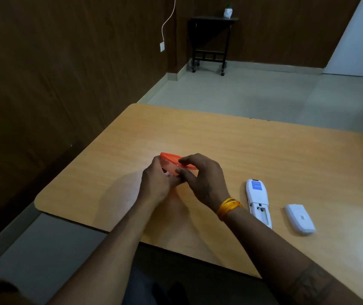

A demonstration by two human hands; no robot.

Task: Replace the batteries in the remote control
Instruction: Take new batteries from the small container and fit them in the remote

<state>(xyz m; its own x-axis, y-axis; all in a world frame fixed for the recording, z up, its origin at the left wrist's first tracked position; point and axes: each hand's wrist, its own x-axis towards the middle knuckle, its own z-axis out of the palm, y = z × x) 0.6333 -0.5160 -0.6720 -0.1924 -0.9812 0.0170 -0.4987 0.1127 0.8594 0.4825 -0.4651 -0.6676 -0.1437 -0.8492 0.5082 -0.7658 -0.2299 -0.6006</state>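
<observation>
Both hands meet over the wooden table (264,155), well to the left of the remote control (258,202), and hold a small clear container with an orange lid (176,160) lifted off the tabletop. The left hand (156,183) cups the container from below and behind, its fingers curled round the body; how each fingertip lies cannot be told, since the container and the other hand hide them. The right hand (202,175) reaches in from the remote's side, its thumb and forefinger pinching the near rim of the lid, the remaining fingers curled beneath. A yellow band (229,206) circles the right wrist, between the container and the remote. The remote lies face down on the table, white with a blue label near its far end, its battery compartment uncovered at the near end; whether cells sit inside is too small to tell. Just to the right of the remote, apart from it, lies the white battery cover (300,219), 1 loose piece. Far beyond the remote, against the dark panelled wall, stands a small black side table (211,40) with a white pot on top.
</observation>
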